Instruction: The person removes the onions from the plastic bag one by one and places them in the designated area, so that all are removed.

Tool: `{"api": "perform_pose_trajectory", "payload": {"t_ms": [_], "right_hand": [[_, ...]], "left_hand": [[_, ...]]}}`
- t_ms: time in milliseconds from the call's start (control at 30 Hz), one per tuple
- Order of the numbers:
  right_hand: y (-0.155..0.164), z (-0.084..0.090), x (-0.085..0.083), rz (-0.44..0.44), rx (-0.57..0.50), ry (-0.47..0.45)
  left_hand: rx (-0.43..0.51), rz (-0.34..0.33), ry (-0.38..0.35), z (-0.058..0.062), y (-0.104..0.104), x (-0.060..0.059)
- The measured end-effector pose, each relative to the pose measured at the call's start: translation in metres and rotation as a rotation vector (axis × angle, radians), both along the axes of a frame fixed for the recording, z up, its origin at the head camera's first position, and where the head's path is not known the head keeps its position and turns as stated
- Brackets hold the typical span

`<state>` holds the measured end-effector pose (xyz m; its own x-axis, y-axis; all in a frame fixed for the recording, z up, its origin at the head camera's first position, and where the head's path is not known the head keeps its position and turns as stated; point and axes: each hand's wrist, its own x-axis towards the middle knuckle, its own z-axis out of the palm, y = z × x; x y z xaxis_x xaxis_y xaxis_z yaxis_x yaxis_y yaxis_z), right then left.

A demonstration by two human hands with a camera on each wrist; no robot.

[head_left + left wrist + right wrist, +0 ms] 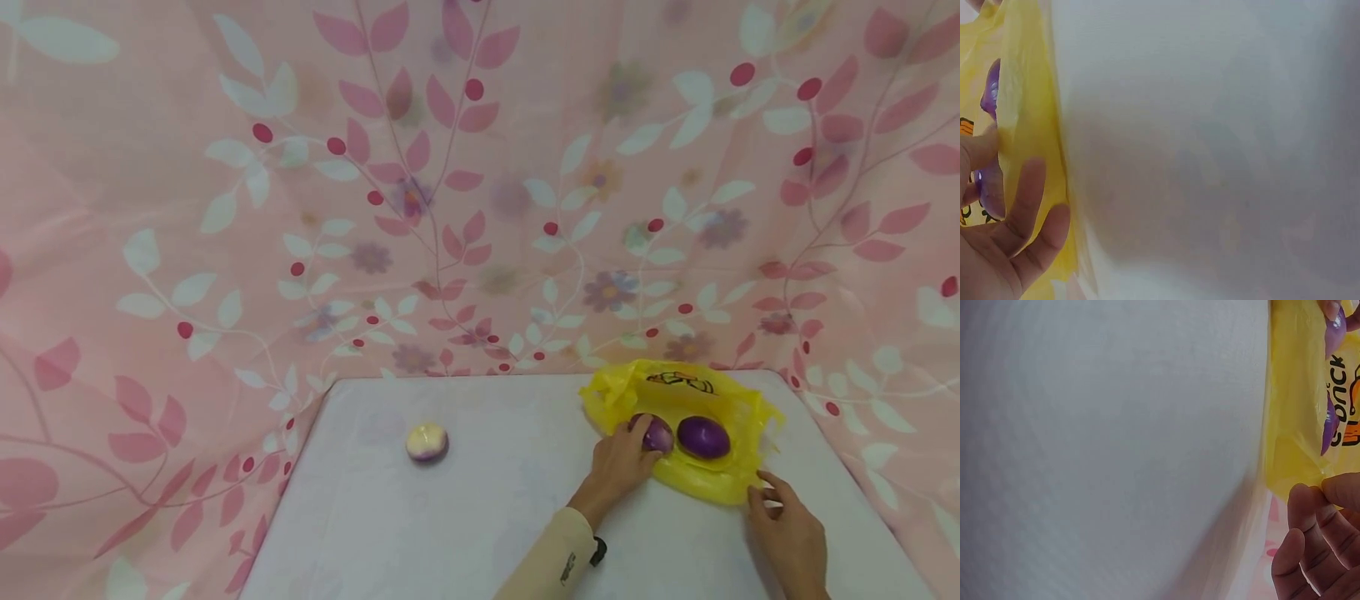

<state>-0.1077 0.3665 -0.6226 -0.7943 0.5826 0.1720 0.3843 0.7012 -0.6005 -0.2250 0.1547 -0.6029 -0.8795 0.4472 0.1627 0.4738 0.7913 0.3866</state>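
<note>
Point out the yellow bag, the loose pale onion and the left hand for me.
Yellow bag (678, 385): head view, back edge by the print.
Pale onion (427, 441): head view, middle of it.
Left hand (619, 460): head view, back of the hand.

yellow bag (1294, 394), partial dark print resembling "onck"

A white table (487, 517) is taking up the near middle of the scene, its surface plain and pale. Toward its far left, a small round pale onion (427, 442) with a purplish underside is sitting alone, well apart from everything on the right. A pink cloth (480, 183) printed with leaves, berries and faded flowers is hanging behind the table and draping down along both sides.
</note>
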Motion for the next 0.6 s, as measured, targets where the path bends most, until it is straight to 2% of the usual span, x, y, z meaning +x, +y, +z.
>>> {"api": "perform_pose_trajectory", "payload": {"t_ms": [367, 467, 600], "right_hand": [[0.002, 0.002, 0.003, 0.014, 0.010, 0.024], [0.003, 0.002, 0.005, 0.015, 0.014, 0.031], [0.002, 0.002, 0.005, 0.017, 0.009, 0.022]], "left_hand": [[0.040, -0.013, 0.124, 0.005, 0.002, 0.001], [0.048, -0.038, 0.121, 0.009, 0.004, 0.001], [0.004, -0.048, 0.060, 0.013, 0.009, 0.001]]}}
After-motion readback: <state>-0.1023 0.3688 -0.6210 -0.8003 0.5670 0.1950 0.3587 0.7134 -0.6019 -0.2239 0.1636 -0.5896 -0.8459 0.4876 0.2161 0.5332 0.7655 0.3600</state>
